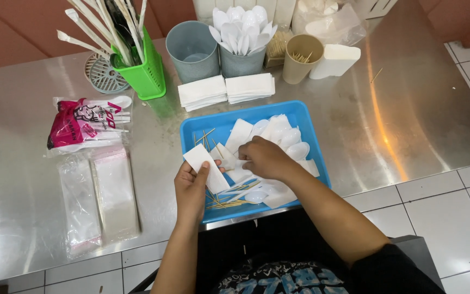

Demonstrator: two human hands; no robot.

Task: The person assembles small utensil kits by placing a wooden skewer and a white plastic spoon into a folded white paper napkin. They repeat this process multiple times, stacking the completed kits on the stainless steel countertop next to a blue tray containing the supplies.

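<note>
Fingers of the left hand [190, 188] are clamped on a folded white napkin [205, 167], thumb on its upper face and the other fingers underneath, so the napkin stands up flat and clear of the clutter below, held over the near-left corner of the blue tray [191, 126]. Curled downward, the fingers of the right hand [265, 158] press into the pile in the middle of the tray; whether they have closed on a piece there I cannot tell, since the knuckles hide the tips.

Under and around both hands the tray holds loose napkins, white plastic spoons [292, 142] along its right side, and toothpicks [221, 202] scattered near the front edge, all gathered in one shallow container within easy reach. It sits at the near edge of a steel counter [409, 120].

Behind it lie two neat stacks of napkins [227, 90], a grey cup of spoons [240, 38], an empty grey cup [193, 50] and a tan cup of toothpicks [300, 57], stock kept upright. To the left are clear plastic sleeves [99, 196], a pink-printed packet [85, 124] and a green basket [142, 68] of wrapped straws.
</note>
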